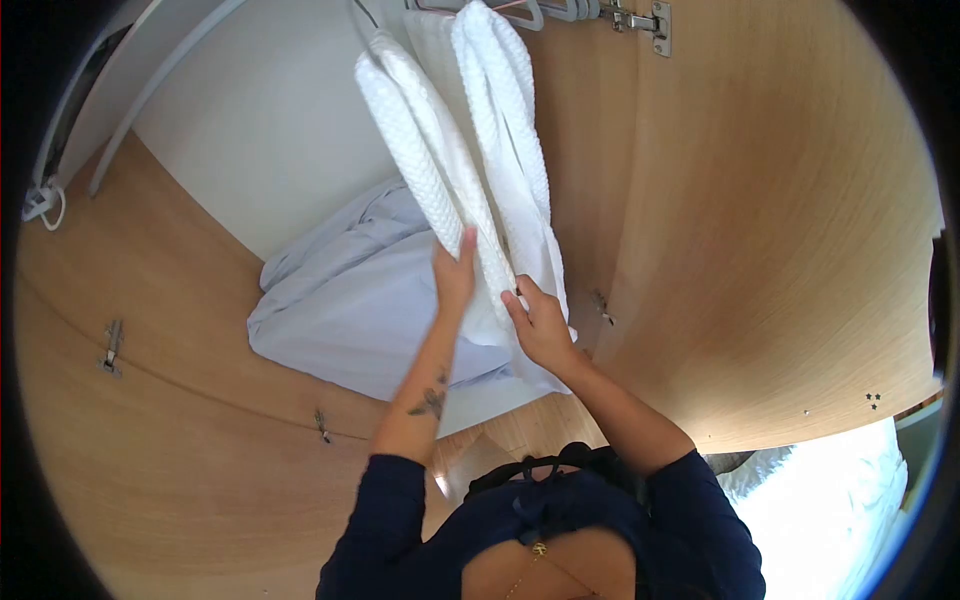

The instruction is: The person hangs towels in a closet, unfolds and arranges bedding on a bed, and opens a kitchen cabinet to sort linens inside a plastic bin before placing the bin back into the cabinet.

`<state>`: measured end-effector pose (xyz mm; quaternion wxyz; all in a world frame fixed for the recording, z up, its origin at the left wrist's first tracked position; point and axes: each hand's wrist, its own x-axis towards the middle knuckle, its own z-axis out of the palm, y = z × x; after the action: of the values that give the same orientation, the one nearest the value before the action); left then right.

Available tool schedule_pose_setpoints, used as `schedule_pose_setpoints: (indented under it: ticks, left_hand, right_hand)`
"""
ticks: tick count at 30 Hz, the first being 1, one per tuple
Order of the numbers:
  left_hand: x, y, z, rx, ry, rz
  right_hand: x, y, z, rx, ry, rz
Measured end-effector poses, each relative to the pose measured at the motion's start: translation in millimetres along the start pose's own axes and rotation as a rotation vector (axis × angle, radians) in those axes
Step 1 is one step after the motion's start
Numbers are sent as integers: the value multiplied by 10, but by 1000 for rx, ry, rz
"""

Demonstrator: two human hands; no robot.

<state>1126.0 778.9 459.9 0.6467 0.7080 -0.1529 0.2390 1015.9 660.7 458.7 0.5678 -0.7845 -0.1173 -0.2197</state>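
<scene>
A white, textured, towel-like cloth (430, 150) hangs folded from a hanger inside a wardrobe. My left hand (455, 272) is closed on its left side, the thumb lying over the front and most fingers out of sight behind it. Lower on the right edge of the same cloth, my right hand (541, 325) pinches the fabric between thumb and fingers. Just to the right hangs a second white cloth (500, 100) with a similar texture. Behind my hands, a large pale lavender bundle of bedding (340, 300) rests on the wardrobe floor.
Several pale hangers (570, 10) sit on the rail at the top. Wooden doors with metal hinges (660, 30) stand open on both sides. A white cable (55, 208) hangs at far left. Part of a bed with white covers (830, 510) shows at lower right.
</scene>
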Motion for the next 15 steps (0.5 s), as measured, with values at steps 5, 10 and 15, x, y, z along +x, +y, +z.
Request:
schedule_pose_setpoints:
  ticks: [5,10,15]
  left_hand:
    - [-1452,-1299,44,257,-177,-331]
    - [-2055,-1886,-302,501,-514,-515]
    - [-2463,-2103,-637,72,-595,-807]
  right_hand:
    - [-111,298,71,53,12,-86]
    - [-431,963,50,-102,-196,78]
    - [-933,1391,-353,-146,-274,369]
